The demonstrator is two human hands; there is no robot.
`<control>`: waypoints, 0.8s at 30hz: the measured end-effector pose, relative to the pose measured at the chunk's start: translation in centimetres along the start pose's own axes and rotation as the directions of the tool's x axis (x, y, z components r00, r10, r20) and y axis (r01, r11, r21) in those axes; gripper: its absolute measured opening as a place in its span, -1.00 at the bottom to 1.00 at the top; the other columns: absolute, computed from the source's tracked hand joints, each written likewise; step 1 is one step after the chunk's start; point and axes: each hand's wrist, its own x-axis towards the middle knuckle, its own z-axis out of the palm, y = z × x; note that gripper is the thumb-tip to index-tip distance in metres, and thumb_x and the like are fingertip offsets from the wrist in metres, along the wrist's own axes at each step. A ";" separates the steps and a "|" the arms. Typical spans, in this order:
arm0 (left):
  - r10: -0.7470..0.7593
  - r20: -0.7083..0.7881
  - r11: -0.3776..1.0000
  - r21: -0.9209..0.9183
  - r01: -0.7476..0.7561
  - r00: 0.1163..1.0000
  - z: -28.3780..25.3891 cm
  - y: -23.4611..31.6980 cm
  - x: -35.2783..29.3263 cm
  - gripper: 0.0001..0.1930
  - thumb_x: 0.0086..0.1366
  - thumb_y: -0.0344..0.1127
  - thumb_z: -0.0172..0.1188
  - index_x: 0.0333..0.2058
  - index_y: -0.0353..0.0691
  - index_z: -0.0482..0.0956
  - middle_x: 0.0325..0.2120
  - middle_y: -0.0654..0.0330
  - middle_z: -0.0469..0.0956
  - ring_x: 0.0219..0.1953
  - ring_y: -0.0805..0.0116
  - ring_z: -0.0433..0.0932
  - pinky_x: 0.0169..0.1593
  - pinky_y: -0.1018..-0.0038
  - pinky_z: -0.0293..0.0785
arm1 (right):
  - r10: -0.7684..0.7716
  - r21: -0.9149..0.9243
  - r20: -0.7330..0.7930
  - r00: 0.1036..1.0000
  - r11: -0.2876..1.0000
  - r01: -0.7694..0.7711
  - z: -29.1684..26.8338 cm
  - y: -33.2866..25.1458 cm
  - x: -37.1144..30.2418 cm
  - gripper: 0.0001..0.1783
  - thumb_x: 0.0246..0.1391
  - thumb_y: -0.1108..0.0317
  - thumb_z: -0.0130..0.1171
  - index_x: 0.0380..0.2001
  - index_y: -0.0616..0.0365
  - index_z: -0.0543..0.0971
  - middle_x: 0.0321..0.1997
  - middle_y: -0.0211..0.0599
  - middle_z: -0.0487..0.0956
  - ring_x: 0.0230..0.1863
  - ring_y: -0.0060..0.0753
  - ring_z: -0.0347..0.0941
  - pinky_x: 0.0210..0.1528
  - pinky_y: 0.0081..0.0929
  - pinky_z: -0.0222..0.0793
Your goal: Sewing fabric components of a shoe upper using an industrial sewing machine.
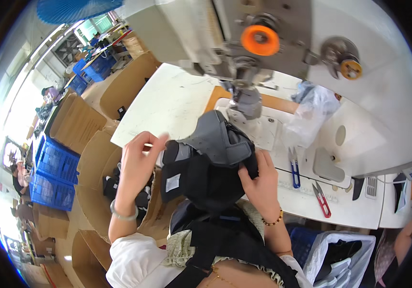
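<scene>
fabric [210,182] set before sewing machine [290,65] | two snips [295,176] laid on table [150,108], right of fabric | box [94,163] placed table-left

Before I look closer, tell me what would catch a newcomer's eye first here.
Likely the bright orange knob on the sewing machine, up top. Then the black and grey item in the middle, with the right hand at its right edge. Blue snips and red snips also stand out on the white table, right of centre.

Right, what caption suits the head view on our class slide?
At a sewing machine, the right hand holds a black and grey piece, the left hand close beside it.
</scene>
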 end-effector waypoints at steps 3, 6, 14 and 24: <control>0.499 0.118 0.859 0.059 -0.508 0.858 2.9 6.5 -4.3 -0.33 -0.05 -0.16 0.40 0.04 -0.28 0.40 0.05 -0.01 0.38 0.06 0.14 0.42 0.05 0.41 0.34 | 0.168 -0.023 0.150 0.974 0.986 -0.167 -4.5 -1.3 0.1 -0.50 -0.17 0.44 0.16 -0.05 0.27 0.45 -0.34 -0.03 0.45 -0.40 0.04 0.45 -0.33 -0.23 0.39; 0.527 0.282 0.826 0.055 -0.561 0.802 4.2 8.4 -3.0 -0.30 -0.06 -0.13 0.40 0.06 -0.27 0.39 0.07 0.00 0.35 0.07 0.08 0.39 0.07 0.38 0.33 | 0.120 -0.117 0.293 0.948 0.989 -0.089 -6.4 -2.8 0.7 -0.60 -0.22 0.38 0.15 -0.21 0.31 0.54 -0.43 0.00 0.46 -0.39 0.06 0.44 -0.31 -0.21 0.36; 0.516 0.344 0.843 -0.041 -0.536 0.785 7.4 5.5 1.5 -0.63 0.15 -0.30 0.09 -0.10 -0.42 0.42 -0.55 -0.13 0.48 -0.46 -0.01 0.51 -0.33 0.27 0.41 | 0.165 -0.329 0.392 0.905 0.944 -0.029 -6.2 -1.2 2.8 -0.64 -0.27 0.26 0.12 -0.34 0.17 0.64 -0.44 0.00 0.57 -0.31 0.01 0.50 -0.23 -0.24 0.40; 0.655 0.308 0.752 -0.179 -0.634 0.690 7.7 2.6 4.8 -0.74 0.21 -0.28 0.06 -0.39 -0.44 0.35 -0.64 -0.21 0.39 -0.50 -0.24 0.38 -0.45 0.11 0.28 | -0.022 -0.525 0.214 0.976 0.840 0.134 -6.1 -3.1 2.4 -0.72 -0.12 0.21 0.21 -0.34 0.13 0.62 -0.29 -0.17 0.59 -0.27 -0.11 0.49 -0.19 -0.30 0.39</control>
